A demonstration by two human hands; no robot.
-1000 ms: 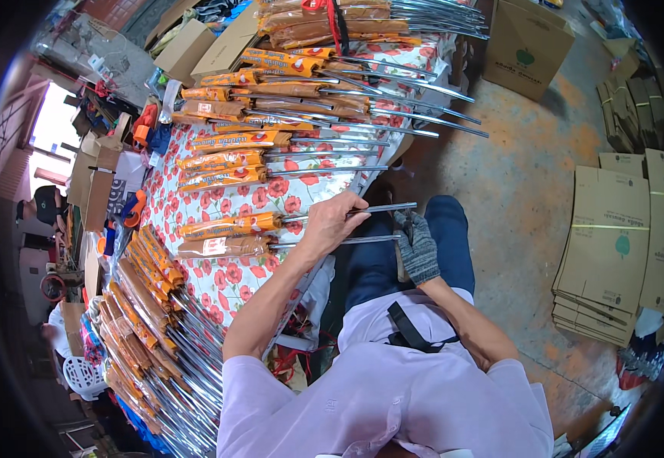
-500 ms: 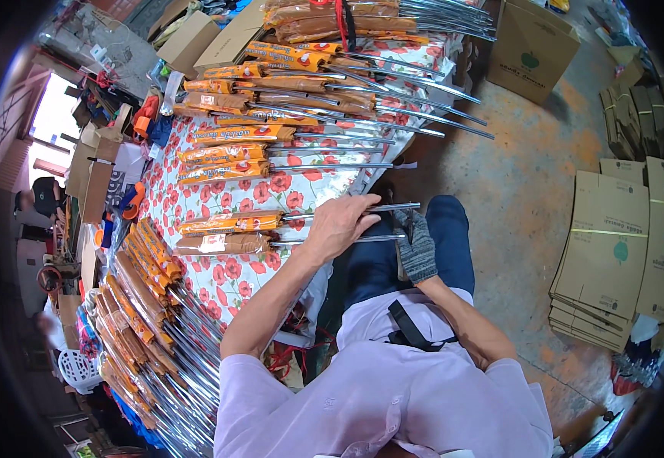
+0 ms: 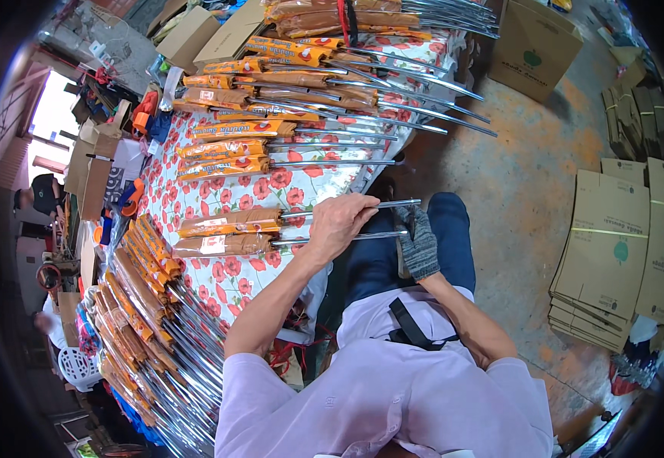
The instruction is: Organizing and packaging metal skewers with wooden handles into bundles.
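My bare left hand (image 3: pixel 340 225) is closed around a thin metal tube (image 3: pixel 397 204), near the front edge of the table. Its far end sits in a brown-and-orange plastic wrapper (image 3: pixel 229 222) that lies on the cloth. Just below runs a second metal tube (image 3: pixel 381 235), partly under the same hand, with a brown wrapped end (image 3: pixel 221 245). At the free tips of both tubes is my right hand (image 3: pixel 419 248), in a grey knit glove. Its fingers are curled together over my lap; what lies inside them is hidden.
The table wears a red-flowered cloth (image 3: pixel 233 269). Similar wrapped tubes (image 3: pixel 225 166) lie farther up it, and a dense pile (image 3: pixel 137 305) fans out at the lower left. Flat cartons (image 3: pixel 599 252) are stacked on the right; a box (image 3: pixel 534 53) stands on the floor beyond.
The upper wrapper has rolled, so its brown side now shows more. My left hand keeps its grip on the tube, and my right hand has shifted only slightly at the tips.
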